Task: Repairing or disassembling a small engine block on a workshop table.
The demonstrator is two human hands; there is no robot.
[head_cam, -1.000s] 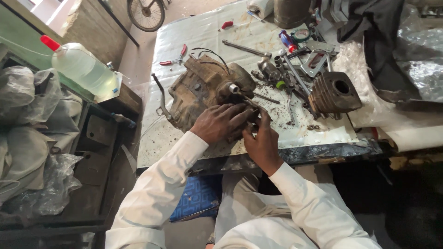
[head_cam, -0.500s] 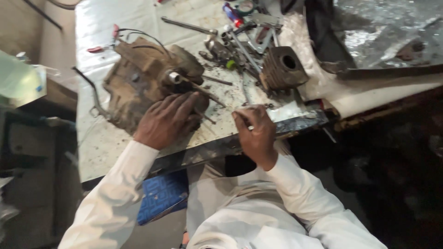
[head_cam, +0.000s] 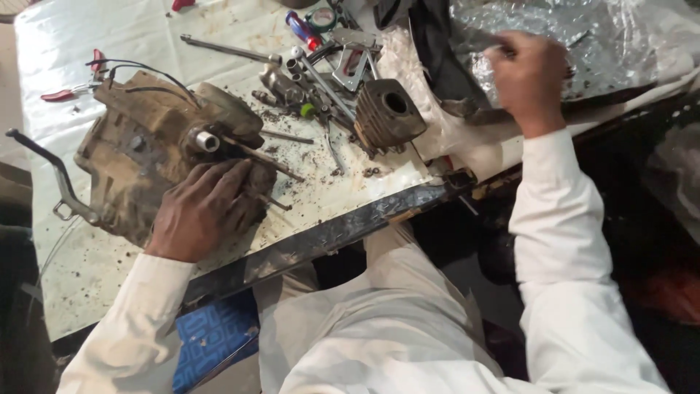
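Left hand (head_cam: 204, 211) lies palm-down, fingers spread and slightly curled, flat on the near edge of the engine crankcase (head_cam: 157, 157); I read this as bracing, keeping the heavy casting from rocking on the bench, not gripping any part of it. The crankcase sits at the left of the workbench (head_cam: 350, 197), a rough, grime-coated cast-metal block, brown with old oil, a bright steel shaft stub (head_cam: 207, 140) poking out just above the fingers and long thin studs (head_cam: 266, 157) running out to the right. A bent kick lever (head_cam: 58, 182) hangs off its left side; black wires (head_cam: 138, 69) loop over the top. Right hand (head_cam: 529, 76) is raised well apart from the casting, over the crinkled silver sheet (head_cam: 583, 44) at the far right; fingers look bunched, but motion blur is heavy and I cannot tell whether they pinch anything. Between the two hands stands the finned cylinder barrel (head_cam: 386, 113), dull grey, ribbed, its round bore facing up, set aside near the bench edge. Behind it a loose heap of tools (head_cam: 321, 73), spanners and sockets, plus a red-and-blue-handled screwdriver (head_cam: 300, 29). Bench cover is pale plastic sheeting, gritty with dark flakes; red-handled pliers (head_cam: 69, 91) lie at far left.
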